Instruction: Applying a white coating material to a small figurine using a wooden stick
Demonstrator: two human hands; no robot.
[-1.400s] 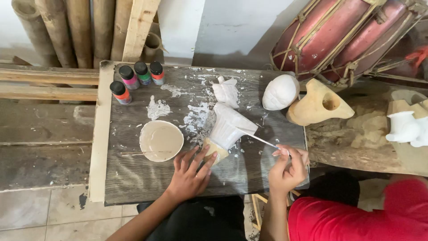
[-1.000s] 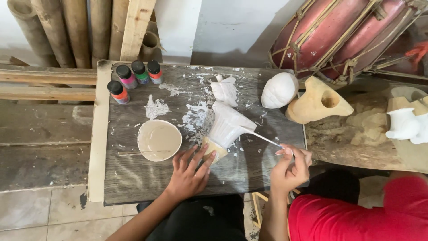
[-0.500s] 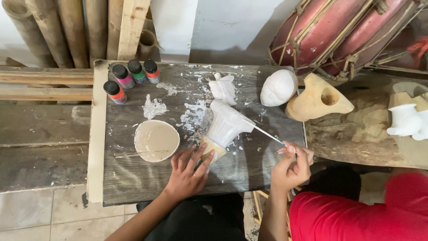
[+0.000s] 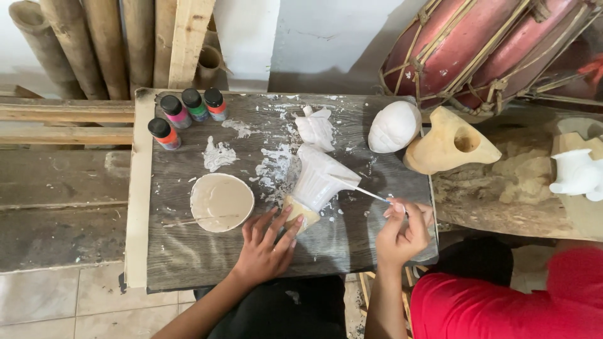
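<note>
A carved wooden figure (image 4: 319,179), mostly coated white with a bare wood base, lies tilted on the dark work board (image 4: 188,251). My left hand (image 4: 267,248) rests on the board with its fingertips holding the figure's bare base. My right hand (image 4: 402,229) pinches a thin brush (image 4: 370,194), and the brush tip touches the white part of the figure. A round bowl of pale paint (image 4: 221,201) sits just left of my left hand.
Several small paint bottles (image 4: 185,113) stand at the board's far left corner. A small white carving (image 4: 316,127), a white oval carving (image 4: 394,126) and a bare wooden piece (image 4: 449,143) lie further back and right. Bamboo poles (image 4: 81,44) and drums (image 4: 490,44) lean behind.
The view has shifted slightly; my hands keep nearly the same places. The brush tip stays against the white figure with only small movement of my right hand.
</note>
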